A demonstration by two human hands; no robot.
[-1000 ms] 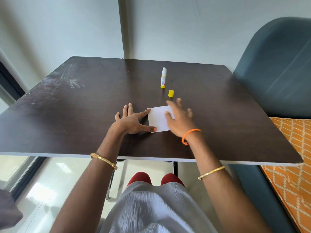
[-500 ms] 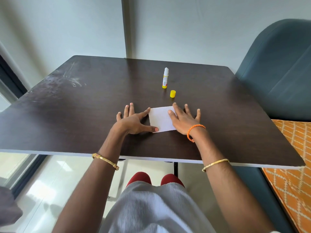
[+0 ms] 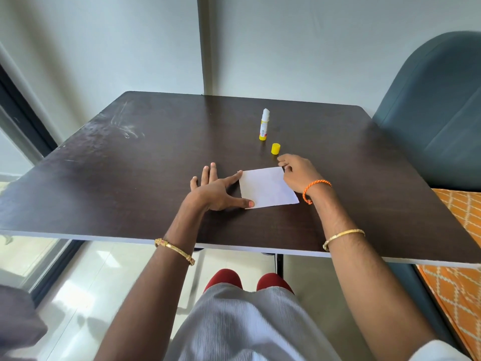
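A white folded paper (image 3: 266, 187) lies flat on the dark wooden table (image 3: 130, 165). My left hand (image 3: 217, 190) lies flat to its left, fingers straight, with the forefinger and thumb touching the paper's left edge. My right hand (image 3: 299, 174) is at the paper's far right corner, fingers curled and pinching that corner. An uncapped glue stick (image 3: 264, 125) stands upright behind the paper. Its yellow cap (image 3: 275, 148) sits on the table just beyond my right hand.
A dark teal chair back (image 3: 437, 113) stands to the right of the table. An orange patterned cushion (image 3: 460, 246) lies below it. The wall runs close behind the table's far edge. My knees and lap sit under the near edge.
My right hand has slid off the paper's right half to its far right corner and curled its fingers onto it. More of the paper shows. My left hand stays in place.
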